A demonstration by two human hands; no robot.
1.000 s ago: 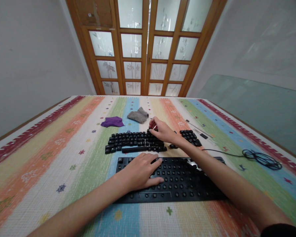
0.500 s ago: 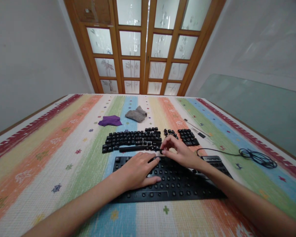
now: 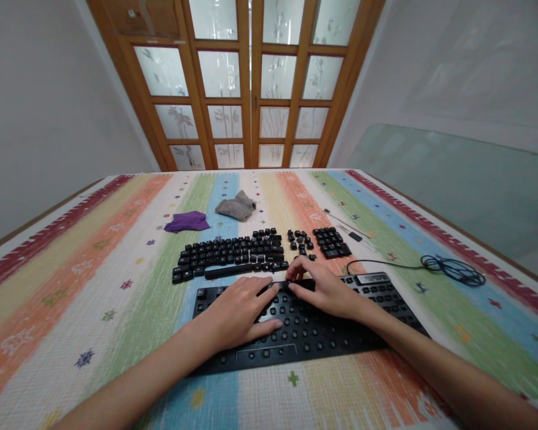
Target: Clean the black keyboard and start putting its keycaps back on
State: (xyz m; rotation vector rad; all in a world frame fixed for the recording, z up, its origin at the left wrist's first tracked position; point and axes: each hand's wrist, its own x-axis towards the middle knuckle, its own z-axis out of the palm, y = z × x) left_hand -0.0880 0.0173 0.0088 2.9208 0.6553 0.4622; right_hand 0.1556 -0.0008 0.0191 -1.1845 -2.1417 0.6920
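Both hands (image 3: pixel 327 291) over keyboard (image 3: pixel 323 334) middle

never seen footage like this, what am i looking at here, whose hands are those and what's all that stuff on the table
This is one picture from a camera worn on a person's head, looking forward and down, so both bare arms belong to the wearer. The left hand lies flat on a black keyboard base whose keycaps have been taken off. The right hand rests on its upper edge, fingertips curled; whether it pinches a keycap is not clear. Behind, the loose keycaps are laid out in rows on the striped tablecloth. Farther back lie a purple cloth and a grey cloth; the keyboard's cable coils at the right.
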